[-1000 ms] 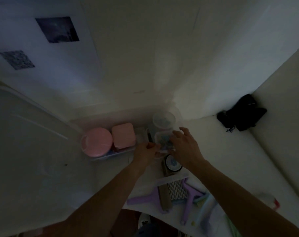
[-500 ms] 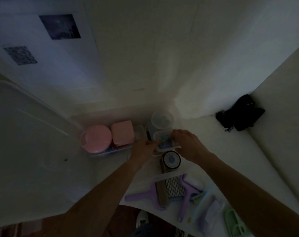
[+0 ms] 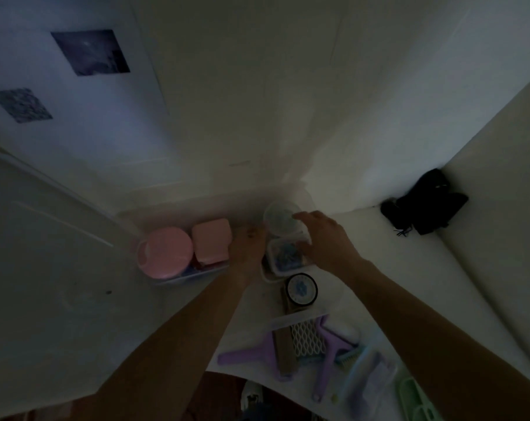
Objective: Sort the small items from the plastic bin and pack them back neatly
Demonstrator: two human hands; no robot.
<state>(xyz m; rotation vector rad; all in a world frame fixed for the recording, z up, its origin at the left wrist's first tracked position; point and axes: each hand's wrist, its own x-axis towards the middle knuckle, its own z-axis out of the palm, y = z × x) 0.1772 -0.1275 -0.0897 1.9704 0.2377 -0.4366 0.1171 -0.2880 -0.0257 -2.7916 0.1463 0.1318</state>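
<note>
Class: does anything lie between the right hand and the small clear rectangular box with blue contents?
Nothing visible does. The right hand already rests against the small clear rectangular box, beside the round clear tub.

The one camera sits on my head. It looks forward and down, close over my hands [image 3: 288,244] and the bin [image 3: 178,278].

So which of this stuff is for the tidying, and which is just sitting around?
For the tidying:
clear plastic bin
round pink container
square pink box
small clear box of blue bits
round clear tub
black-rimmed round tin
purple scrapers

Just sitting around:
black pouch
wall pictures
</note>
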